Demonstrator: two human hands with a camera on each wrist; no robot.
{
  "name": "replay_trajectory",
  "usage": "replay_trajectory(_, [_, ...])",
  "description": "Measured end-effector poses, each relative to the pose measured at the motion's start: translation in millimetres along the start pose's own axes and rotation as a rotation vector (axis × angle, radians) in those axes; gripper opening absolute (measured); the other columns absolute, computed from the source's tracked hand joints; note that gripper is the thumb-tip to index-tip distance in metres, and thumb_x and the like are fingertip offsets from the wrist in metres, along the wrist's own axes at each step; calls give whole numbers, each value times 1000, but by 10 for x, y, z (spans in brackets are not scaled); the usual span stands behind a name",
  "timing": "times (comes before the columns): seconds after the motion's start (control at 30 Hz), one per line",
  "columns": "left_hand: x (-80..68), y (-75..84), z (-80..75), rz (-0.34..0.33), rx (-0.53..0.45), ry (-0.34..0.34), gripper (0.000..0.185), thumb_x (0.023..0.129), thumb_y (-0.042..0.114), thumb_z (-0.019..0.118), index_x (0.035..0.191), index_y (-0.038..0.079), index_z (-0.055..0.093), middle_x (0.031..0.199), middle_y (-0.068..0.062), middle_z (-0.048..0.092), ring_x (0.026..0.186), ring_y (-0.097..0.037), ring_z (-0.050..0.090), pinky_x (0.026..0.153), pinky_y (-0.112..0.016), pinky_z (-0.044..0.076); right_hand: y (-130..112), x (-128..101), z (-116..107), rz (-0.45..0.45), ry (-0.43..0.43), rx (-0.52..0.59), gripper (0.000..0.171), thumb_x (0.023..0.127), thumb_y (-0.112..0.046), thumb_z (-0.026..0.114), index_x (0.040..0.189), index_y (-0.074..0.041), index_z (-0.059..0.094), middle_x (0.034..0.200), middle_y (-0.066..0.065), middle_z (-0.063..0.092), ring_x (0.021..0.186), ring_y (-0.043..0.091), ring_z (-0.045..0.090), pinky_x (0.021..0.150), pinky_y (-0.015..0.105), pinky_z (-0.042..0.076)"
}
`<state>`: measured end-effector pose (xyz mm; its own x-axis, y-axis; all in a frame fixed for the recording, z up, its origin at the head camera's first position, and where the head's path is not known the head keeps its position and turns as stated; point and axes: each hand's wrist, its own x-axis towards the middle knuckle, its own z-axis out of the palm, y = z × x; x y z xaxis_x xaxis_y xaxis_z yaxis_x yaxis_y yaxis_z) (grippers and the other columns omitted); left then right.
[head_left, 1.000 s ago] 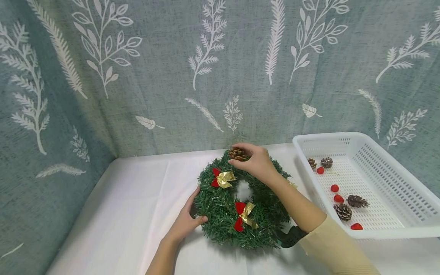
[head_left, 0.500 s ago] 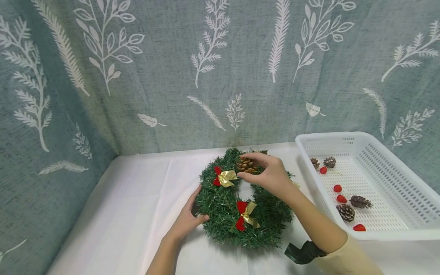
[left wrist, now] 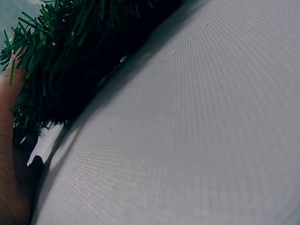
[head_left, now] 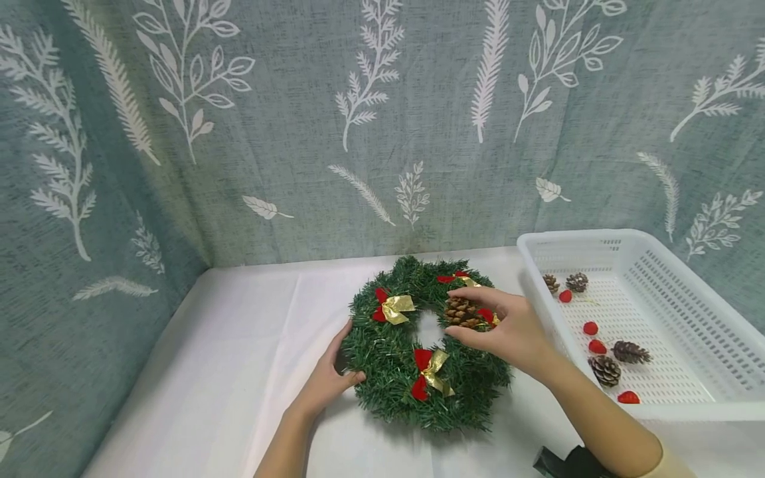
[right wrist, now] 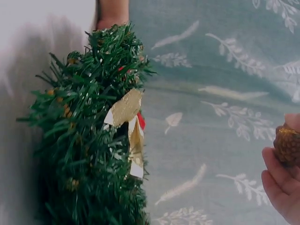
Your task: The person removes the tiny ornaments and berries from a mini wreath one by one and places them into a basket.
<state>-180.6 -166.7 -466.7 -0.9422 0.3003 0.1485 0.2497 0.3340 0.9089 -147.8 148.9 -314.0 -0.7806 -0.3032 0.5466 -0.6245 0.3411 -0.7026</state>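
Green wreath (head_left: 412, 372) between both hands, pinecone (head_left: 461, 312) above.

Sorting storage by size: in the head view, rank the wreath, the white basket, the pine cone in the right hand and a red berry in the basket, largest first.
1. white basket
2. wreath
3. pine cone
4. red berry

The basket and wreath are close in size, and the basket is partly cut off.

1. The wreath (head_left: 427, 345) lies on the table (head_left: 227, 358), in front of the curtain (head_left: 299, 133).
2. The basket (head_left: 699, 385) stands to its right, just beside it.
3. Loose cones (head_left: 605, 369) and berries (head_left: 590, 327) lie in the basket.
4. The left hand (head_left: 325, 385) rests at the wreath's left edge.
5. The right hand (head_left: 508, 332) holds a cone (head_left: 461, 312) over the wreath's right side.
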Motion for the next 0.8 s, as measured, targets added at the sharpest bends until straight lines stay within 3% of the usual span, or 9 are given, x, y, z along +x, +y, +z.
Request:
replay_trajectory(0.37, [2,-2,2,0,-12,-4,101,72,58,73,152,30,18,159,-2,14,144,-38,10,108,-68,13,-16,-198,-220,-96,13,-15,49,67,8,80,112,-4,67,103,16,69,90,3,65,77,16,53])
replay_trajectory(0.53, [21,2,-5,2,-5,-3,102,72,58,74,153,29,17,159,-4,14,143,-39,11,108,-68,13,-1,-297,-327,6,32,-81,48,67,2,82,112,-8,68,105,4,70,96,-1,62,87,11,47])
replay_trajectory(0.67, [19,-8,-5,3,-7,-1,102,73,57,74,153,28,16,159,-4,15,143,-39,12,108,-68,14,29,-383,-405,150,31,-133,45,71,-8,83,113,-13,69,108,-6,69,102,-6,58,89,6,41])
replay_trajectory(0.8, [15,-14,-3,0,-7,-4,102,73,57,73,153,29,16,159,-3,15,143,-39,13,108,-68,14,95,-458,-486,197,38,-211,44,71,-13,84,113,-13,69,108,-12,69,101,-10,56,87,4,40])
